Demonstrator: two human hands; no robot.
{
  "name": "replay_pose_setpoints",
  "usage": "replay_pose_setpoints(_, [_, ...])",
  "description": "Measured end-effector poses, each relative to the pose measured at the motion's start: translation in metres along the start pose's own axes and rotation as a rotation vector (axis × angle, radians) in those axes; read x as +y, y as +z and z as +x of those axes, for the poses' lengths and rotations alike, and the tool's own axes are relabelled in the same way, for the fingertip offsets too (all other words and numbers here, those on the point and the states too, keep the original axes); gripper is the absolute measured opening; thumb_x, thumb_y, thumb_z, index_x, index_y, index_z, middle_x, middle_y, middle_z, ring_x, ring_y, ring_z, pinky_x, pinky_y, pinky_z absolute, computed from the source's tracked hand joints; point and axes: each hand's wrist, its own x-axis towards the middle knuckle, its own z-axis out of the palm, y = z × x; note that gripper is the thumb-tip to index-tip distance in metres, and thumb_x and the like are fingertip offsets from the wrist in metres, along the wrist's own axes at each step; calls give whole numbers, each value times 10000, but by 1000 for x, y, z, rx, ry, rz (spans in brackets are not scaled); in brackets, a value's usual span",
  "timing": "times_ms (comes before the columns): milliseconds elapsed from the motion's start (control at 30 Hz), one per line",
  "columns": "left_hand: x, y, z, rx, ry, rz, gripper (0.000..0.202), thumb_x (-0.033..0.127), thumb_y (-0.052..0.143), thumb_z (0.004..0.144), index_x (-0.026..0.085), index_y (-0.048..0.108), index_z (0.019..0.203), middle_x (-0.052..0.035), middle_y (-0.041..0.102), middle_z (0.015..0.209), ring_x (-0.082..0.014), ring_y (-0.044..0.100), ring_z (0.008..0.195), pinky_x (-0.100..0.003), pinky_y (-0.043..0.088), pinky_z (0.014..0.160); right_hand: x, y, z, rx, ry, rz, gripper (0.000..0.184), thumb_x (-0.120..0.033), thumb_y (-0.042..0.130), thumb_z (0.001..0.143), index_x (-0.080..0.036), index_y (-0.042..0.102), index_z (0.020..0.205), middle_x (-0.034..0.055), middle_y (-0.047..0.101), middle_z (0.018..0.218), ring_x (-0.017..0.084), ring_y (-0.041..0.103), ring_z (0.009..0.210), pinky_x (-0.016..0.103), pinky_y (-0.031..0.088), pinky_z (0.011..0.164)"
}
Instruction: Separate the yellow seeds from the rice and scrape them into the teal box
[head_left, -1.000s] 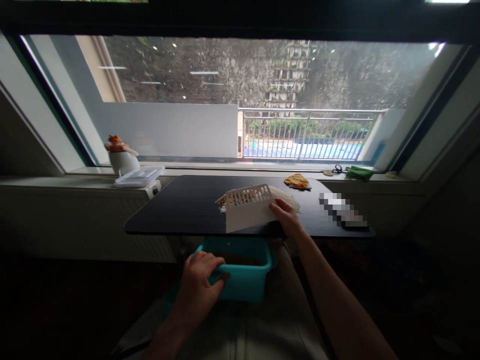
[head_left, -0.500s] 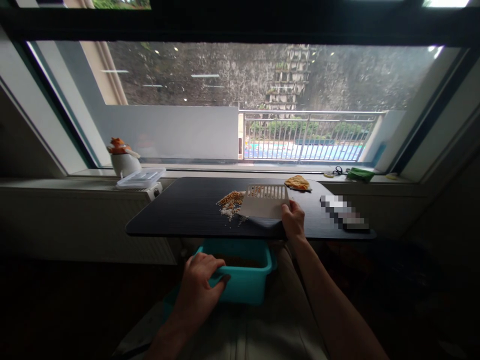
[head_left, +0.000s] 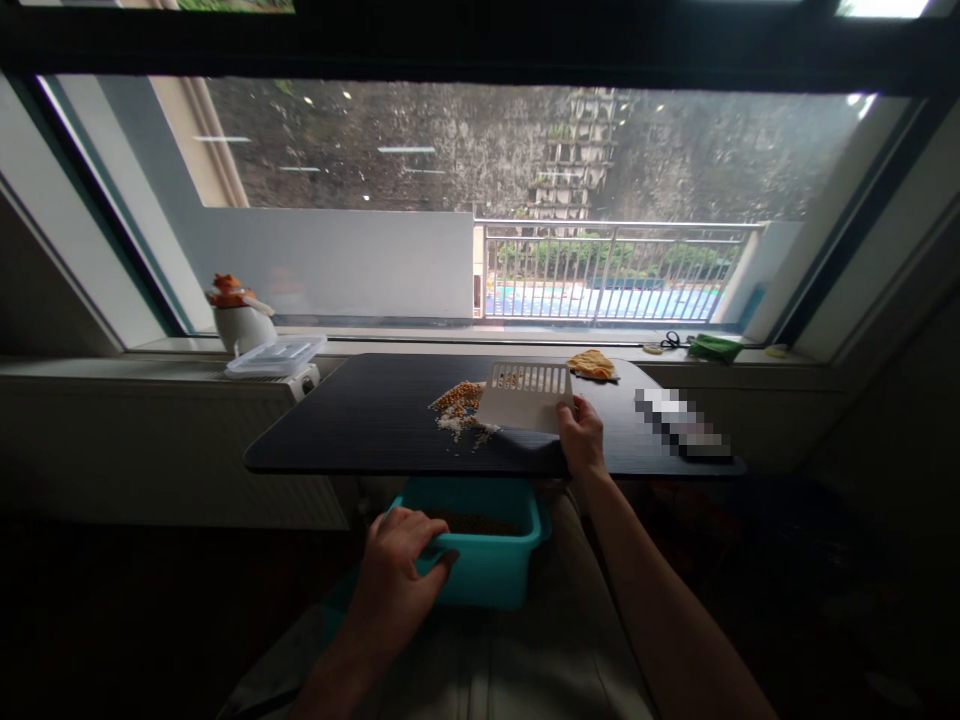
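My right hand (head_left: 581,436) grips the side of a white slotted scoop (head_left: 521,405) that looks like a litter scoop. It is tilted just over the dark table (head_left: 345,430), slots toward the window. Left of the scoop lies a pile of yellow-orange kernels (head_left: 459,397), with white grains (head_left: 456,426) scattered along its near side. Some kernels show through the slots. My left hand (head_left: 405,550) is closed on the near left rim of a teal plastic bin (head_left: 487,570). Brown loose material (head_left: 472,522) fills part of the bin, below the table's front edge.
An orange-yellow cloth (head_left: 592,364) lies at the table's back right. A blurred-out flat object (head_left: 682,425) is on the right. Scissors (head_left: 671,341) and a green item (head_left: 714,348) rest on the sill. A clear plastic lid (head_left: 277,356) and a white-orange figurine (head_left: 241,318) stand left.
The whole view has shifted slightly. The scoop in my right hand appears a touch higher. My left hand stays on the bin's rim.
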Motion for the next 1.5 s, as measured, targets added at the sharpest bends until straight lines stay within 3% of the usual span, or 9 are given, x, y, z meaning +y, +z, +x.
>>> replay_pose_setpoints(433, [-3,1,0,5,7,5,96,197,672,765,231,702,850,-7,696,774,-259,630,799,-453,459,826,-2,1,1,-116,37,77,437,-489,626,705,-177,676,1007,71,747,835,242,681,753,367,546,677])
replay_pose_setpoints(1500, [-4,-1,1,12,-15,44,106,218,651,761,244,703,850,-13,703,770,-262,631,806,-457,464,847,-6,-3,-2,-144,41,107,388,-492,651,693,-204,693,950,49,740,822,240,658,767,373,530,697])
